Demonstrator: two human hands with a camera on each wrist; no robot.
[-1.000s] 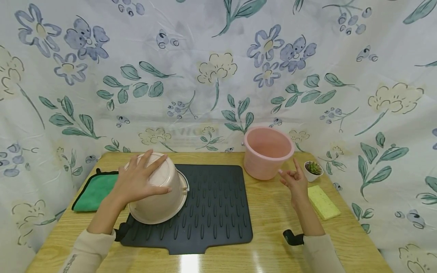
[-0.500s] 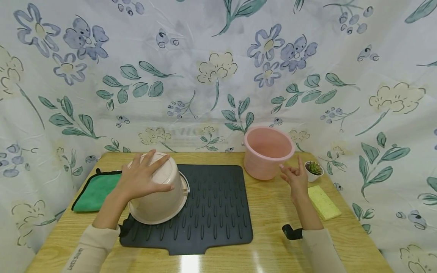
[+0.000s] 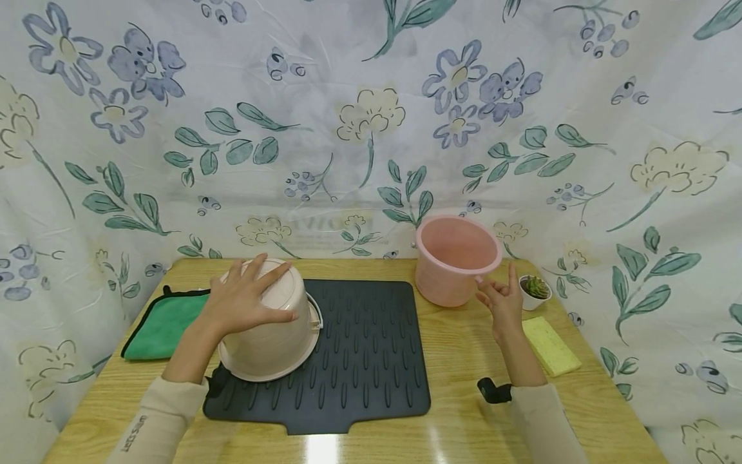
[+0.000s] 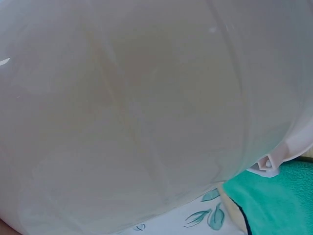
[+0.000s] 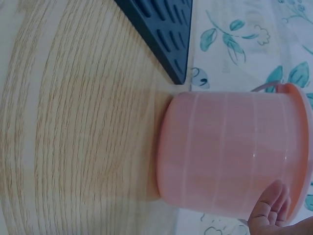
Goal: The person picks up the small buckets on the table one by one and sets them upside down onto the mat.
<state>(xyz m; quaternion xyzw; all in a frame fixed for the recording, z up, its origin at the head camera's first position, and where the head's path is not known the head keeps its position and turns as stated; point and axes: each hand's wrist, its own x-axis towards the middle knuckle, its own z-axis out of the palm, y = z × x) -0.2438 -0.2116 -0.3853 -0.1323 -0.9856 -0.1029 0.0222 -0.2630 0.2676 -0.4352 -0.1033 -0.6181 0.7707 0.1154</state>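
Observation:
On the left part of the dark mat, a cream bucket (image 3: pixel 266 341) stands upside down. My left hand (image 3: pixel 246 303) rests on its upturned base, fingers spread and thumb stretched along the side. The bucket's wall (image 4: pixel 146 107) fills most of the left wrist view, and that hand is nearly all hidden there. A pink bucket (image 3: pixel 446 283) stands upright at the back right, its mouth facing up. My right hand (image 3: pixel 503 303) is at its near right side, fingertips close to the rim, index finger raised and the others loosely bent. The right wrist view shows these fingers (image 5: pixel 271 203) overlapping the pink wall.
The ribbed dark mat (image 3: pixel 371 348) covers the middle of the wooden table (image 3: pixel 458 367). A green cloth (image 3: pixel 165 325) lies at the left. Right of the right hand are a small potted succulent (image 3: pixel 534 290) and a yellow sponge (image 3: pixel 551 346). A floral curtain (image 3: pixel 324 154) hangs behind.
My right hand has moved slightly up and away, closer to the pink bucket's rim. The left hand has shifted slightly right on the cream bucket. Both buckets stay in place.

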